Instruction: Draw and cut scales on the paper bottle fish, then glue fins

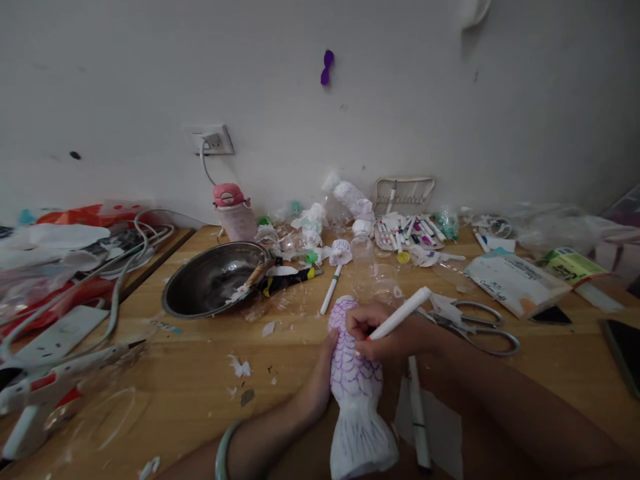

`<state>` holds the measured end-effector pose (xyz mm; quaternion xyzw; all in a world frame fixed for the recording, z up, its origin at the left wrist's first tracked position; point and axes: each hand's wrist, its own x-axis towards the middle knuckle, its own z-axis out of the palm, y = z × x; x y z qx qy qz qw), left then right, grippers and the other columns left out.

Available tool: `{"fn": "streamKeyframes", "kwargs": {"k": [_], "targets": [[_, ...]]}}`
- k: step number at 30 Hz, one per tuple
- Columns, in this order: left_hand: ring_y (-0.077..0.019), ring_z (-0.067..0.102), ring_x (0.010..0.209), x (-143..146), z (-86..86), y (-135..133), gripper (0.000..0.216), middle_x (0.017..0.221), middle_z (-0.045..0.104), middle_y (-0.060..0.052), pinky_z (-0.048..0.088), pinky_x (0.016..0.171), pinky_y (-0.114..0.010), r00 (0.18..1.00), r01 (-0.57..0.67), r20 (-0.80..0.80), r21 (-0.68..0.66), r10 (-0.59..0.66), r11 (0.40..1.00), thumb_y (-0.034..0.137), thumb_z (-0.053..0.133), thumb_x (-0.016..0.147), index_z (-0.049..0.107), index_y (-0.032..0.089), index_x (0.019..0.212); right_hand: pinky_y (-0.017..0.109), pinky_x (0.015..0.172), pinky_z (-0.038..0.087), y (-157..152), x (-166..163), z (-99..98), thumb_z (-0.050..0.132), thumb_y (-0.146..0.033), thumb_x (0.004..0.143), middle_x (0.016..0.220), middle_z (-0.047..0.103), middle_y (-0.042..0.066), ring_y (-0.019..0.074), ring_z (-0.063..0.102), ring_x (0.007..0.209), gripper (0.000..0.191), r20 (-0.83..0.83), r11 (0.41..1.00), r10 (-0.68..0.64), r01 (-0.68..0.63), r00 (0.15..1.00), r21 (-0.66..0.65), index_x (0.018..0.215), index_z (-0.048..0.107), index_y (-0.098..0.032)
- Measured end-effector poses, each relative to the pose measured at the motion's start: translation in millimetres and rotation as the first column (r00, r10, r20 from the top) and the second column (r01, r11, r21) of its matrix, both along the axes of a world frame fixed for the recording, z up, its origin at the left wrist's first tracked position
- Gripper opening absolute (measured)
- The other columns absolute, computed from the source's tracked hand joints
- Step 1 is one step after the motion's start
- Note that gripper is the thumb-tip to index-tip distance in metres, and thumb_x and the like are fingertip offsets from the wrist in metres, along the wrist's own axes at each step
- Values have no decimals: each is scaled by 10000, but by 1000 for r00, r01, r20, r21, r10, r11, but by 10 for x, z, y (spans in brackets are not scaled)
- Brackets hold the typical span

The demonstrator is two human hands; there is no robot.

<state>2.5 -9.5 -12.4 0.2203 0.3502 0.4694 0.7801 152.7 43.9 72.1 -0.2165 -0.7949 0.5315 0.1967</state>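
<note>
Probably a home craft corner: a wooden table (200, 360) against a white wall (400, 100) with a socket (216, 140), strewn with markers (410, 232), scissors (480, 327), paper scraps (240, 367) and a white figure (357, 393) bearing purple scales.

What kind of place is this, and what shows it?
Probably a home craft table. Marker pens lie heaped by the wall, scissors lie on the wooden tabletop, and the right hand draws purple scales on a white fish figure with a white marker.
</note>
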Motion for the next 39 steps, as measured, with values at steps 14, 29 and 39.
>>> {"fn": "streamKeyframes", "kwargs": {"k": [14,29,39], "targets": [[-260,631,1070,14,51,-1,433,892,759,-78,307,1114,-377,998,11,55,-6,-11,1000,524,651,777,731,124,922,202,487,253,22,-10,-39,524,-116,639,582,394,-85,67,324,531,141,0,998,15,-15,1000,61,643,406,-193],[-243,611,1135,9,-21,31,424,989,754,-73,333,1104,-351,998,9,55,18,-10,1000,488,559,848,707,129,1019,197,476,271,44,-18,-75,526,-156,665,568,397,-76,66,335,512,119,-29,999,-10,11,1000,32,620,421,-190],[-280,616,1083,-38,-9,20,479,980,746,-111,366,1055,-385,989,57,-138,73,-46,996,554,589,802,701,126,984,193,456,261,-63,-6,54,537,-227,696,577,404,-65,71,341,513,145,-106,969,-207,219,973,113,623,415,-196]]}}
